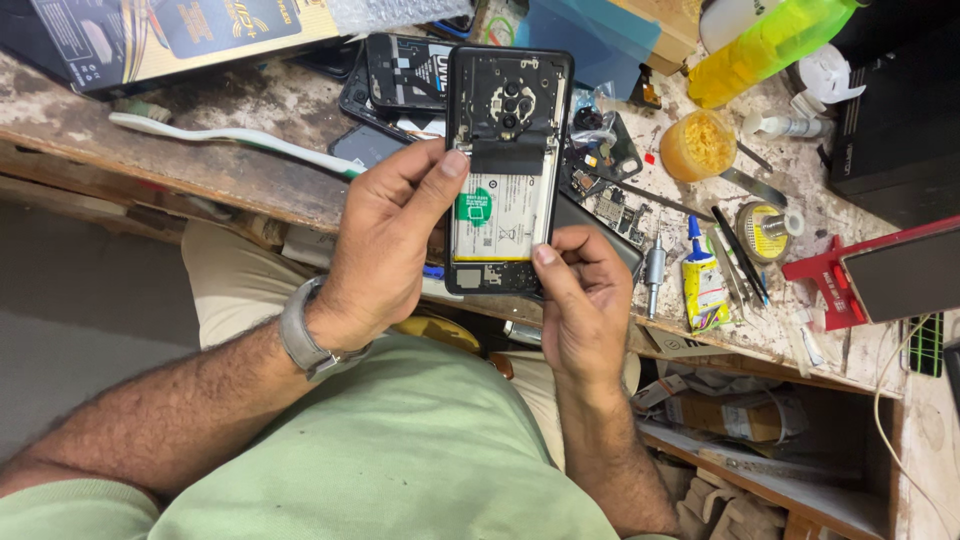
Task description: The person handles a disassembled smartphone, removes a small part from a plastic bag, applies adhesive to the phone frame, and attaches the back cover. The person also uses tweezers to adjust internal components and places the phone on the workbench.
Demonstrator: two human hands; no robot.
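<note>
Head view: you hold the opened phone [503, 170] above the desk's [250, 110] front edge, left hand [385, 245] gripping its left side, right hand [580, 295] pinching its bottom corner.

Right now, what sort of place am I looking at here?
Probably a phone repair bench: both hands hold an opened phone with its battery showing, loose circuit boards lie on the worn worktable, and a glue tube lies beside a screwdriver.

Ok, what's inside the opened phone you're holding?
Inside the phone: a white battery with a green sticker, black tape across its top, and the camera cluster above. The left hand and right hand hide the lower corners and part of the edges.
</note>
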